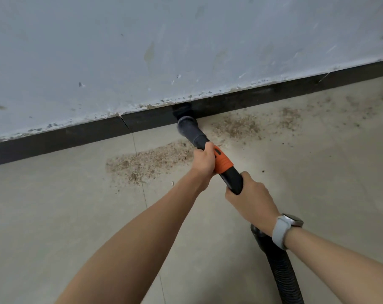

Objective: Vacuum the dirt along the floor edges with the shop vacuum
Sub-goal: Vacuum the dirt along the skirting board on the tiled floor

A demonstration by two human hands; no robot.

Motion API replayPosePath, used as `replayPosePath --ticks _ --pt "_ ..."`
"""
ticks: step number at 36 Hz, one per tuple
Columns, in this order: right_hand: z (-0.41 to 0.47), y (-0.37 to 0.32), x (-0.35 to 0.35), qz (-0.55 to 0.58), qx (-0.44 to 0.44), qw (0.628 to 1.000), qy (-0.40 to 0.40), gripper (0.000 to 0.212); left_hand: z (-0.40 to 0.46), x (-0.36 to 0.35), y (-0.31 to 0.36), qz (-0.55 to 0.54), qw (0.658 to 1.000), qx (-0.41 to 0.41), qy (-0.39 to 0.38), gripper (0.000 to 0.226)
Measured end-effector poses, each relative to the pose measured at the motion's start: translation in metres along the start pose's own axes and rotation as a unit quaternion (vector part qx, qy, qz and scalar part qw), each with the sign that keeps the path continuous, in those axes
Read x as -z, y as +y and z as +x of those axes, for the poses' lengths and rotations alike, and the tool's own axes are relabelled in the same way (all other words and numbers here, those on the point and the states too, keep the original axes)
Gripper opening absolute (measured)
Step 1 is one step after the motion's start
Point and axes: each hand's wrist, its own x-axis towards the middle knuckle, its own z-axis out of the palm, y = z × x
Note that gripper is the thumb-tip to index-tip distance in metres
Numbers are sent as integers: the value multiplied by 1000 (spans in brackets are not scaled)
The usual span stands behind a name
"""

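Observation:
A black vacuum wand [194, 133] with an orange collar [223, 160] points at the black baseboard [76, 133]; its nozzle [183, 110] touches the baseboard where floor meets wall. My left hand [204, 160] grips the wand just ahead of the orange collar. Further back, my right hand [251, 197] grips the black handle end, and a watch sits on that wrist. The ribbed black hose [280, 268] trails toward the bottom edge. Brown dirt lies in one patch [149, 161] left of the wand and another [236, 126] right of it.
A scuffed pale wall [164, 51] rises above the baseboard. Beige floor tiles [65, 216] spread below, with a grout line running down the middle. Thinner scattered dirt [350, 106] continues along the edge to the far right.

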Motion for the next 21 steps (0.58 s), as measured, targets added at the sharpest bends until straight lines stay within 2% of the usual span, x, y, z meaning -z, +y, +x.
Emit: replayPosePath --ticks 4,9,15,21 --pt "-11 -24 -12 1 52 997 -48 19 -5 41 -4 -8 998 -5 58 27" --pt "-36 -61 -39 -38 132 983 -118 19 -37 110 -5 -64 987 -1 145 22" --pt "-71 -73 -62 -91 192 961 -176 16 -93 162 -39 -132 977 -26 167 16" --pt "-75 -77 -64 -104 179 958 -200 18 -96 168 -50 -132 977 -41 164 17"
